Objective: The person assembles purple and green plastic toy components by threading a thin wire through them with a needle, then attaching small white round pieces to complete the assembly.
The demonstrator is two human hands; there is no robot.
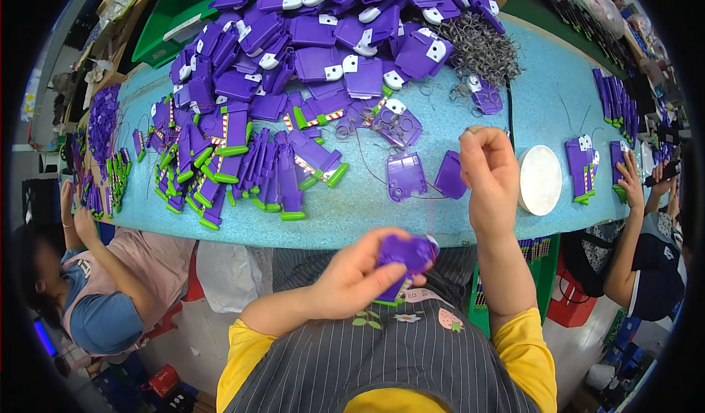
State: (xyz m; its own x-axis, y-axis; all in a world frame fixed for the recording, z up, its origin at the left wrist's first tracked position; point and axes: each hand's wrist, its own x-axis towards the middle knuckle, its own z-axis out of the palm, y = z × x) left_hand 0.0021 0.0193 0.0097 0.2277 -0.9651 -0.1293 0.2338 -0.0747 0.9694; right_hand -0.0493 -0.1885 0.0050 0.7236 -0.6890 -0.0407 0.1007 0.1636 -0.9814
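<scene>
My left hand is wrapped round a purple plastic casing, held in front of the apron. The casing has a green lower end and a white piece at its top right. Raised over the table's near edge, my right hand is closed in a pinch; what its fingertips hold, if anything, is too small to tell. Just right of that hand is a round white dish. To its left lie a small purple cover, partly behind the hand, and an open purple shell.
A large heap of purple casings with white corners covers the far table. Nearer lie purple parts with green ends. Dark coiled springs or wires are piled behind. A green bin stands far left. Co-workers sit on both sides.
</scene>
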